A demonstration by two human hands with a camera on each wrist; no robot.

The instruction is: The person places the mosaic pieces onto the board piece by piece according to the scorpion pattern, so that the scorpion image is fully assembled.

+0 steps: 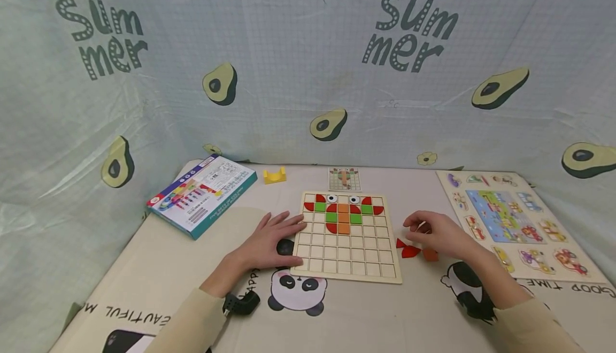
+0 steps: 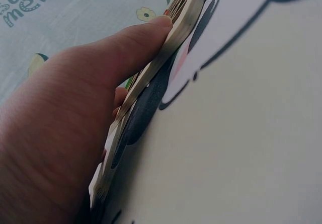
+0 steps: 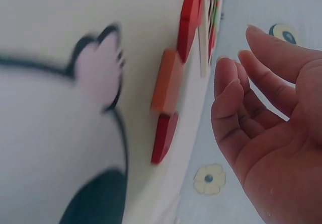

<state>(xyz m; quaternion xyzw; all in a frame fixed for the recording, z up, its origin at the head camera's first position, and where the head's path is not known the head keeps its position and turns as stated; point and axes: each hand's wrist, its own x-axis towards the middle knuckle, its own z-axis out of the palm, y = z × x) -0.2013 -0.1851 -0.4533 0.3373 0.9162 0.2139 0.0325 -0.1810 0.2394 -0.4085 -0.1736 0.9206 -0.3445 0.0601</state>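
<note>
A square wooden grid board (image 1: 356,255) lies on the table. Red, green and orange pieces fill some of its upper cells, along with two eye pieces (image 1: 354,199). My left hand (image 1: 269,239) rests at the board's left side, fingertips over the edge; in the left wrist view the thumb (image 2: 146,35) lies against the rim. To the right of the board my right hand (image 1: 443,234) hovers with loosely bent fingers and nothing between them. Below it are loose red pieces (image 1: 410,251) and an orange piece (image 1: 430,255), also visible in the right wrist view.
A small pattern card (image 1: 344,179) lies behind the board. At the back left are a flat box (image 1: 202,195) and a yellow notched block (image 1: 275,175). A wooden picture puzzle (image 1: 510,216) lies on the right. Printed cloth walls (image 1: 269,37) enclose the table.
</note>
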